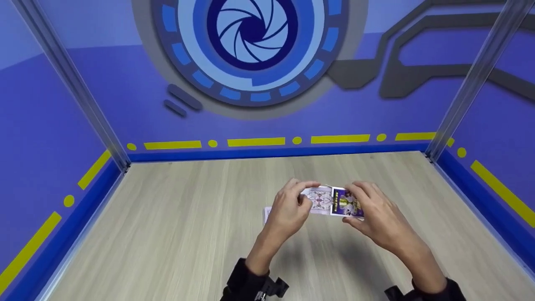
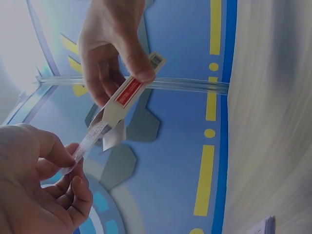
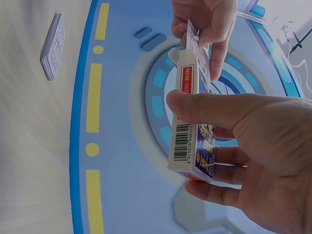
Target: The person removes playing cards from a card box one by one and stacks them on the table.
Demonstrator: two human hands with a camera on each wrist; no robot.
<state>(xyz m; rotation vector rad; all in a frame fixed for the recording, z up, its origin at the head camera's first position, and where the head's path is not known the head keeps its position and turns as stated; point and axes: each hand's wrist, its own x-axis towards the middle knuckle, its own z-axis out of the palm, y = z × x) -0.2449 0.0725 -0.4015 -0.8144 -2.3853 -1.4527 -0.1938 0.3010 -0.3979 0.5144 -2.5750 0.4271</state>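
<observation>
My right hand (image 1: 382,215) grips a small card box (image 1: 345,202), purple on its face, with fingers on one side and thumb on the other. Its narrow side shows a red panel and a barcode (image 3: 183,143). The box's end toward my left hand (image 1: 288,209) is open, its flap (image 2: 114,136) standing out. Between finger and thumb, my left hand pinches playing cards (image 1: 321,199) with a floral back, partly in the box mouth. How many cards it holds I cannot tell. Both hands are above the table.
A stack of playing cards (image 3: 52,48) lies on the wooden table (image 1: 167,234), partly hidden behind my left hand in the head view. Blue printed walls (image 1: 104,83) with metal corner posts (image 1: 79,83) enclose the back and sides.
</observation>
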